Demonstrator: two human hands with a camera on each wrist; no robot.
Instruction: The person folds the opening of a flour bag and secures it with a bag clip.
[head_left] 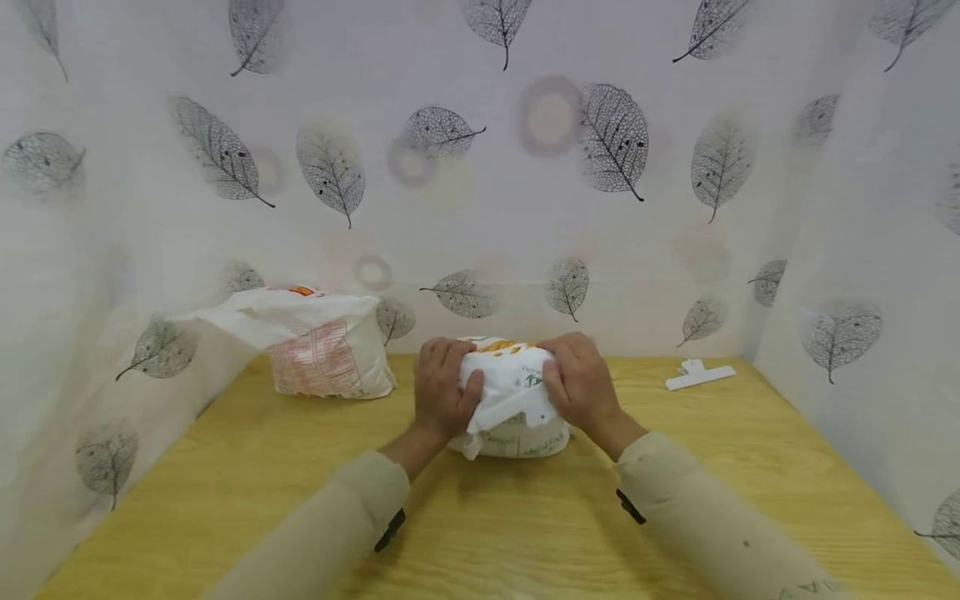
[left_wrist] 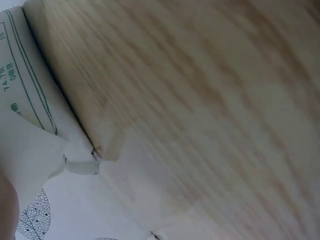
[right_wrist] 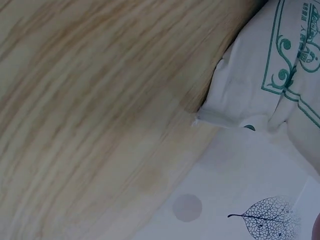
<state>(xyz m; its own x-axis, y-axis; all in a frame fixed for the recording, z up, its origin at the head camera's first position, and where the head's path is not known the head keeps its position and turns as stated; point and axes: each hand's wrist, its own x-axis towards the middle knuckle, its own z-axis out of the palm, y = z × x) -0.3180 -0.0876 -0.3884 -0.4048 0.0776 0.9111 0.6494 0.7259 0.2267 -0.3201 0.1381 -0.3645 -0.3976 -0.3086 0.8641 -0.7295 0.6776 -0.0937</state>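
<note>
Hands: left hand point(head_left: 442, 392) and right hand point(head_left: 581, 379) clamped on front bag point(head_left: 513, 404)
Folding: apparently begun; wrist views show little
White clip point(head_left: 697, 378): unattached
Rear bag point(head_left: 330, 358): top loose

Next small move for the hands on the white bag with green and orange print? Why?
I'd have the left hand hold the folded flap while the right hand reaches for the white plastic clip. Both hands grip the bag at its folded top, no fastener shows there, and the clip lies off to the right.
</note>
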